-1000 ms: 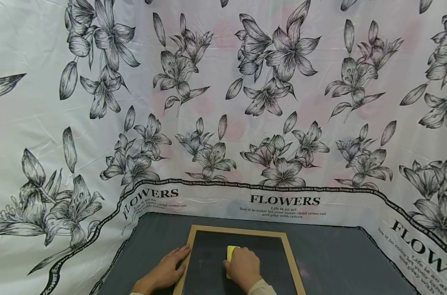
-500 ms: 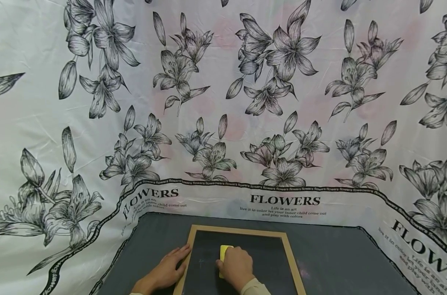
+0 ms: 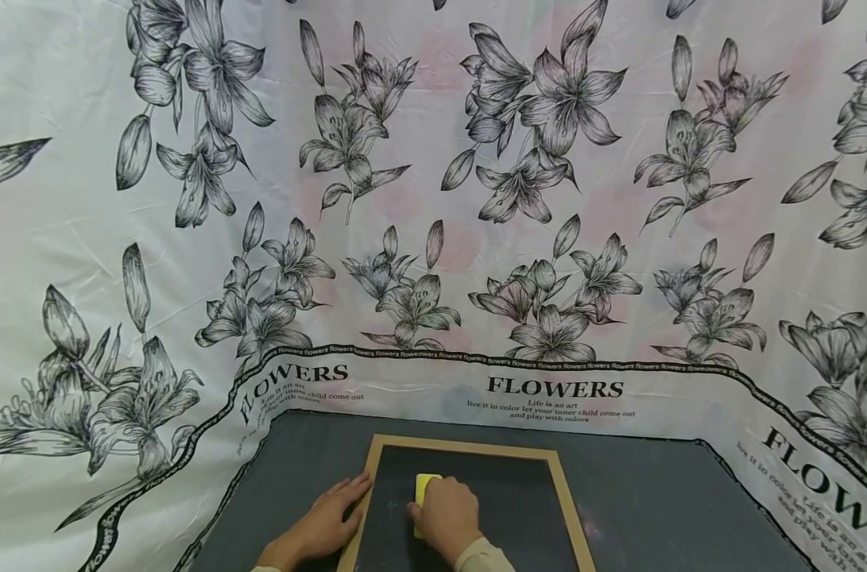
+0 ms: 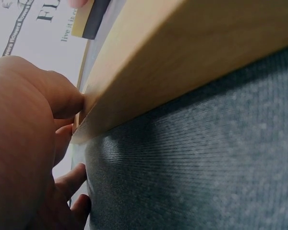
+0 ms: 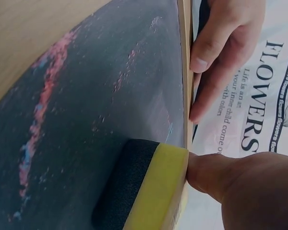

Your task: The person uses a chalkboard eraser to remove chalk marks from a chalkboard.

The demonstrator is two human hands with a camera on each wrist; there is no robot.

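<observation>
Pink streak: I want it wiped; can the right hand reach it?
Probably yes: the right hand holds the eraser on the blackboard, and nothing visible stands between it and the pink streak.

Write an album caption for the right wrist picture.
Right hand holds a yellow-and-black eraser on a pink-streaked blackboard; left hand touches its wooden frame.

In my right grip (image 3: 447, 511), the eraser (image 5: 156, 187) is smooth-backed and felt-like beneath; the board (image 5: 139, 103) looks matt under powdery streaks (image 5: 52, 72), its frame (image 4: 139, 86) smooth wood, the surface (image 4: 221, 143) ribbed cloth.
</observation>
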